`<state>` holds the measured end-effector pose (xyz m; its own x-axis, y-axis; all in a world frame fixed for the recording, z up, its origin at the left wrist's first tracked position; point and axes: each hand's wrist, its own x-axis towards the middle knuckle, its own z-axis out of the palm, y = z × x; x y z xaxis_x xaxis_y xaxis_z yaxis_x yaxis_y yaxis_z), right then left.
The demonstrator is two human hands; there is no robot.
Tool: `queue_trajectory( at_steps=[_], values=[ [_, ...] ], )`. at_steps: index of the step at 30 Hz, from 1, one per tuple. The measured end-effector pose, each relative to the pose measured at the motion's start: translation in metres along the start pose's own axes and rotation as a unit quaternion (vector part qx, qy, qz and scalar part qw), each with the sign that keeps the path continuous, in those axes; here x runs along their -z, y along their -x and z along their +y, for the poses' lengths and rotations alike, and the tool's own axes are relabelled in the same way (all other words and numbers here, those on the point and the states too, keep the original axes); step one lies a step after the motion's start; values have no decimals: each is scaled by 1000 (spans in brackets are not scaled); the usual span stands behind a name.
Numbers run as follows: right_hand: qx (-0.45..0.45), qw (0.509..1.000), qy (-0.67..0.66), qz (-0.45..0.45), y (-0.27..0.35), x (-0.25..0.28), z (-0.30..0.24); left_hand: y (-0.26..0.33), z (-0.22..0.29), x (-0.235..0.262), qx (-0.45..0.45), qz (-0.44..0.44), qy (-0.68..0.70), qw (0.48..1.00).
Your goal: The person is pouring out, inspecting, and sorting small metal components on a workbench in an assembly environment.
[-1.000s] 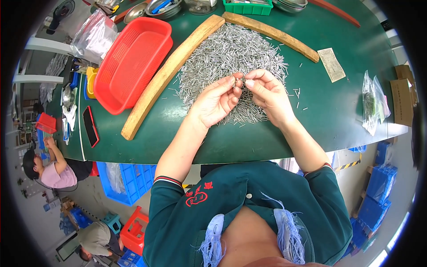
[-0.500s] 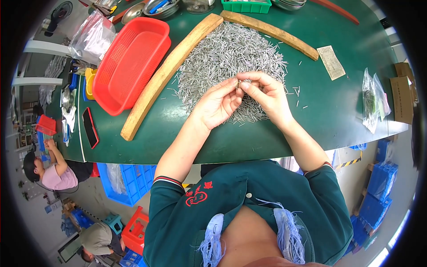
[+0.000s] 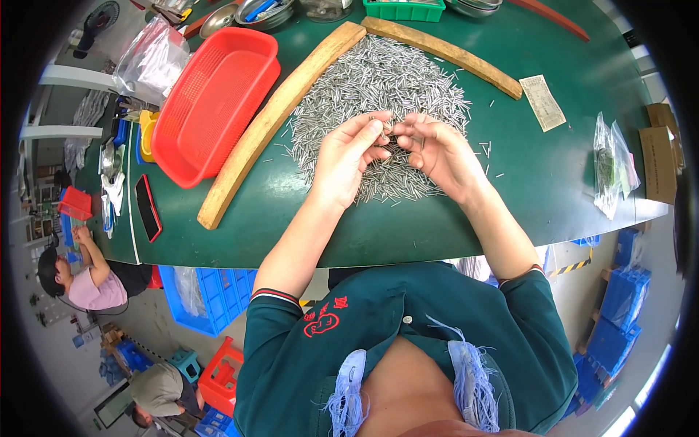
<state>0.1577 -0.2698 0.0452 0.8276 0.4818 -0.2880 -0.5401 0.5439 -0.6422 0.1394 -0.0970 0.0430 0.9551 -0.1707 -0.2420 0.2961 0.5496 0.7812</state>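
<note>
A wide heap of small silvery metal pins (image 3: 386,80) covers the middle of the green table. Over its near part, my left hand (image 3: 346,156) pinches a few metal pins (image 3: 386,130) between thumb and fingers; their ends poke out at the fingertips. Close to these fingertips is my right hand (image 3: 443,156), its fingers curled and the thumb tucked under. Whatever lies between the right fingertips is too small to make out. Both hands are raised a little above the heap, and the palms hide part of it.
Two wooden bars (image 3: 280,124) (image 3: 444,57) meet in a corner behind the heap. Left of them stands a red plastic basket (image 3: 211,109), with a phone (image 3: 148,207) nearer. A paper slip (image 3: 542,102) and plastic bags (image 3: 608,167) lie right. A green tray (image 3: 404,10) stands at the back.
My fingertips have parted slightly. The left thumb has come up over the pins, which now show between the fingers. My right hand has drawn a little to the right and curled its fingers.
</note>
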Motion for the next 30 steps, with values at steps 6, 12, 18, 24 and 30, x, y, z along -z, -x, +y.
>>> queue_trajectory(
  at_steps=[6, 12, 18, 24, 30],
  values=[
    [-51, 995, 80, -25, 3, -8, 8, 7, -3, -9, -161, 61, -244, 954],
    [-54, 997, 33, -53, 1, -2, 13, 7, -8, -10, -272, 61, -335, 900],
    [-66, 995, 56, -45, 3, -7, 12, 7, -8, -8, -285, 42, -329, 899],
    [-58, 996, 45, -52, 1, -7, 13, 5, 1, -5, -190, 60, -203, 959],
    [-33, 997, 70, -18, 3, -4, 11, -3, 6, -1, -328, 44, -497, 802]
  ],
)
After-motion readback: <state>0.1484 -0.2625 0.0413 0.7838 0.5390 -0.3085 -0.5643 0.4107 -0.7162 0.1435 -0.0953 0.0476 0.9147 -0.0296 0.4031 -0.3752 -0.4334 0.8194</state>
